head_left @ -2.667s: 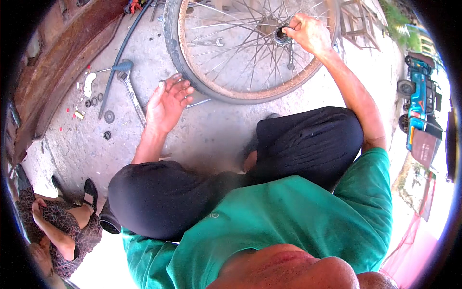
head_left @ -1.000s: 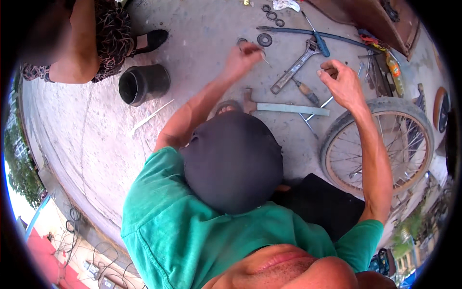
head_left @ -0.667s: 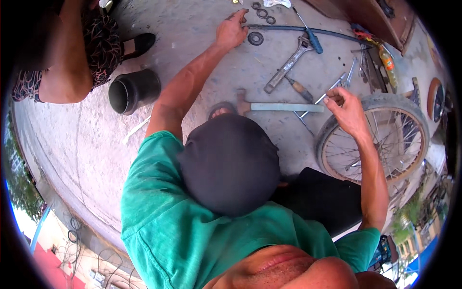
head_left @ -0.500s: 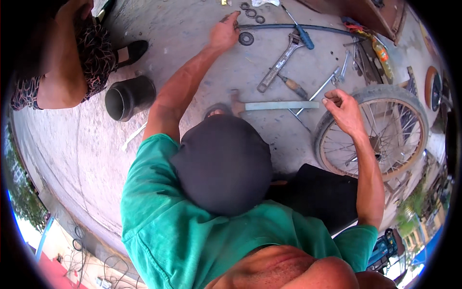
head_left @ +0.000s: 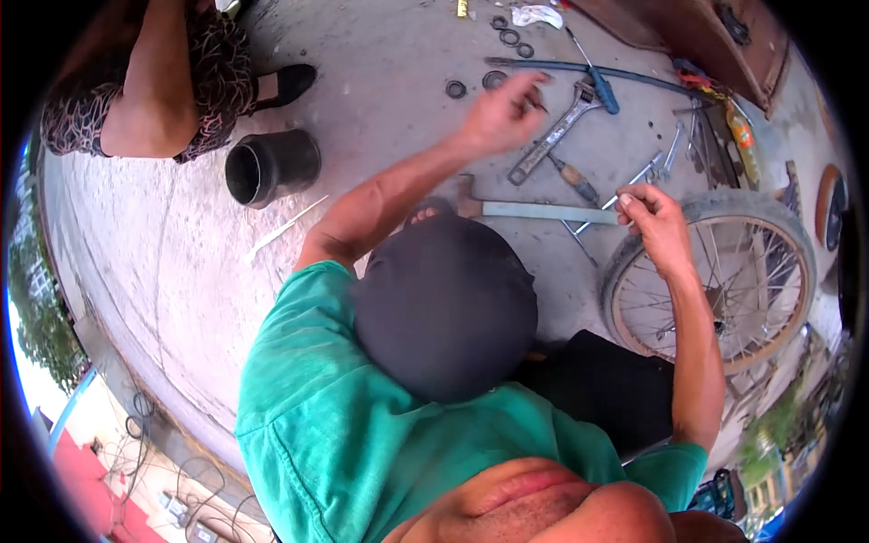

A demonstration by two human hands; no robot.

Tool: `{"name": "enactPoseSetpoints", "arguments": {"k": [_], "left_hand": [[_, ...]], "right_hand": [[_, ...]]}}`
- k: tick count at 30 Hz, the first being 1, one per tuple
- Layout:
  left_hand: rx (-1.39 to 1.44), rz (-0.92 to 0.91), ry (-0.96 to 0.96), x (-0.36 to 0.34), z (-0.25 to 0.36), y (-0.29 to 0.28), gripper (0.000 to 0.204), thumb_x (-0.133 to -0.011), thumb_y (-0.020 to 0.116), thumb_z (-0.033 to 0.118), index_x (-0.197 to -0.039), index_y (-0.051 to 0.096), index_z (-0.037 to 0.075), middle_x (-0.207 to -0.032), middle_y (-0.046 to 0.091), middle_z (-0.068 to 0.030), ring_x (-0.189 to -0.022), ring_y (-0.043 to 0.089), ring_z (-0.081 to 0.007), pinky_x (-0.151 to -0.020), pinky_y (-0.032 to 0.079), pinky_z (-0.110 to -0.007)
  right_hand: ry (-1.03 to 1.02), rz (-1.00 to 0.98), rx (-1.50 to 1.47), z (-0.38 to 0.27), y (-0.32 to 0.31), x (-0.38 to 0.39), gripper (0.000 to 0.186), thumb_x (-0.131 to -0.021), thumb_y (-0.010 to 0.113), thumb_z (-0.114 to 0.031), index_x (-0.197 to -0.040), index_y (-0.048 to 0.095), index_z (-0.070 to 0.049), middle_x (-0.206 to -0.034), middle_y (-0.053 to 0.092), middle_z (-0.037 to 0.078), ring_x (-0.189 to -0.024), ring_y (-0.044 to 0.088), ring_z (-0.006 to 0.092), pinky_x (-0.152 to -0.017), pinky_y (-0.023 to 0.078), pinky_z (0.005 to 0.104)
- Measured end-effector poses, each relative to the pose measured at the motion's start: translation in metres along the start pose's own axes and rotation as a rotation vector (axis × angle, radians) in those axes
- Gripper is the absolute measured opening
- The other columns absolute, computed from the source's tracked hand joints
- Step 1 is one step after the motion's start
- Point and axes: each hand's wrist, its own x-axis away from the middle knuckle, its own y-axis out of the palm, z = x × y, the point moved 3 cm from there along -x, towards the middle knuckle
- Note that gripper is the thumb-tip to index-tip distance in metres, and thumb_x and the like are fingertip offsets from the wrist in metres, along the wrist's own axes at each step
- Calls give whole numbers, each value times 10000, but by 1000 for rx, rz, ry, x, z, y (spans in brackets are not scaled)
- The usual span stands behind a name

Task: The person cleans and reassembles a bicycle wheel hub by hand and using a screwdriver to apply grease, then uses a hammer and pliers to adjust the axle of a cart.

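Observation:
My left hand (head_left: 507, 113), blurred, is raised over the floor between the washers (head_left: 510, 38) and the adjustable wrench (head_left: 554, 136); a dark patch shows among its bent fingers, too unclear to name. My right hand (head_left: 654, 222) has its fingertips drawn together by the end of the hammer's pale handle (head_left: 548, 211), just above the bicycle wheel (head_left: 620, 303); what they hold, if anything, is hidden. A blue-handled screwdriver (head_left: 605, 92) crosses the wrench's head. A wooden-handled tool (head_left: 572, 176), metal rods (head_left: 577, 237) and a long dark tube (head_left: 638, 80) lie around them.
A seated person (head_left: 163, 109) is at the upper left beside a black cylindrical container (head_left: 272, 167). A white stick (head_left: 290, 222) lies near it. A rusty metal panel (head_left: 715, 50), a bottle (head_left: 742, 136) and more tools stand or lie at the upper right. Cables (head_left: 136, 425) show at the lower left.
My left hand has come back from beside the washers toward the wrench, moving right and down. My right hand first left the wheel's hub; lately it has shifted only slightly. The view has turned.

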Motion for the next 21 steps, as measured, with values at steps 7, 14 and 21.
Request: {"name": "enactPoseSetpoints", "arguments": {"k": [7,14,21], "left_hand": [[332,-212,188,43,66,29,621,-917,693,62,-1495,474,119,-1111,702,-46,-916,647,-126,-753,550,-294],[331,-78,241,44,51,46,652,-921,681,-61,-1505,419,58,-1149,693,-93,-1005,672,-168,-882,552,-320],[556,-150,20,48,61,63,642,-935,619,-61,-1523,361,-36,-1151,712,-164,-913,673,-174,-792,549,-311]], "right_hand": [[147,-74,-381,-24,36,5,270,-1004,661,-286,-1101,726,-43,-912,694,14,-813,619,92,-699,457,251],[97,-151,-409,-16,47,-9,352,-954,740,-402,-927,701,-53,-811,639,10,-748,561,101,-633,442,265],[209,-108,-579,6,44,5,357,-941,769,-383,-1070,726,-53,-927,688,0,-818,613,93,-657,474,247]]}}
